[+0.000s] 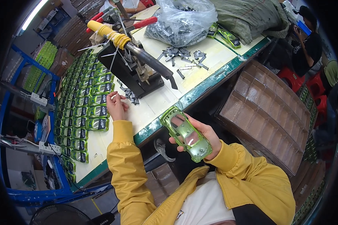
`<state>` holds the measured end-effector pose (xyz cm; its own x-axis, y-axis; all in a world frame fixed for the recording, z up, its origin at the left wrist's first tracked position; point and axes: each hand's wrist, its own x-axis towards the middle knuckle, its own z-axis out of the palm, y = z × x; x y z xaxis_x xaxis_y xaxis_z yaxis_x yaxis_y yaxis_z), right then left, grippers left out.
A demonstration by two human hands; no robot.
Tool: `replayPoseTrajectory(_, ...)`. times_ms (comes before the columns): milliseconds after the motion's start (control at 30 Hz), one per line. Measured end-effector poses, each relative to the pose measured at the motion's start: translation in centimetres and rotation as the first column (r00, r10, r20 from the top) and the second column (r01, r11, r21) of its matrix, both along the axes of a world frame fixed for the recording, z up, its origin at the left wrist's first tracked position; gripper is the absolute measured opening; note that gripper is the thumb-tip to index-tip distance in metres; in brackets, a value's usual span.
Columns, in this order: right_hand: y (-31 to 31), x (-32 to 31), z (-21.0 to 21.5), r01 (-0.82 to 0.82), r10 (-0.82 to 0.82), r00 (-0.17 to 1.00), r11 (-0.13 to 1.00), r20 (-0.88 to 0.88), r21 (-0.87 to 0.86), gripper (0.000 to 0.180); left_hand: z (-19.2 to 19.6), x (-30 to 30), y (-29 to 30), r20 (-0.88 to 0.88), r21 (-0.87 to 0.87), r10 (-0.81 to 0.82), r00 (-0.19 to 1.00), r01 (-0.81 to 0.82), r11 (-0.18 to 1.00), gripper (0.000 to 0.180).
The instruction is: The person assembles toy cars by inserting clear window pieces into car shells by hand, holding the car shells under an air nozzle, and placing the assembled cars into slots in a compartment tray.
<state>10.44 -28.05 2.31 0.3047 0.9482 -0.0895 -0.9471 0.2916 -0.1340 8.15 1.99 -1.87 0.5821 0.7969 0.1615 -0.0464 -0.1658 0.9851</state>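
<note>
A shiny green toy car shell (189,135) with window openings is gripped in my right hand (206,135), held beyond the table's near edge. My left hand (117,105) rests by the tabletop, its fingers slightly bent and apart, with nothing visible in them. Just beside it lies a small heap of grey metal pins (131,96) at the foot of a black hand press (133,71). The press has a long dark lever and a yellow-wrapped handle (107,33). Rows of green car shells (97,99) with black fronts line the table left of my left hand.
Loose grey pins (182,58) lie in front of a clear plastic bag (184,22) full of them. A grey-green sack (248,18) sits at the back right. Stacked brown divided trays (266,112) stand right of the green-edged table (191,93). Other people sit beyond.
</note>
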Motion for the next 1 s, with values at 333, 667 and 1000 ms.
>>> replayPoseTrajectory(333, -0.3, 0.2, 0.2, 0.013, -0.016, 0.999, 0.999, 0.046, 0.047, 0.043, -0.1, 0.1, 0.2, -0.010, 0.015, -0.010, 1.000, 0.010, 1.000, 0.013)
replayPoseTrajectory(667, 2.0, 3.0, 0.7, 0.059, -0.047, 0.983, 0.996, -0.175, 0.061, 0.031, -0.1, 0.2, 0.1, -0.016, 0.009, 0.004, 1.000, -0.004, 1.000, 0.014)
replayPoseTrajectory(1000, 2.1, 2.9, 3.0, 0.025, 0.062, 0.939, 0.969, -0.340, 0.246, 0.035, -0.4, 0.2, 0.4, -0.020, 0.034, 0.014, 1.000, -0.013, 0.999, 0.013)
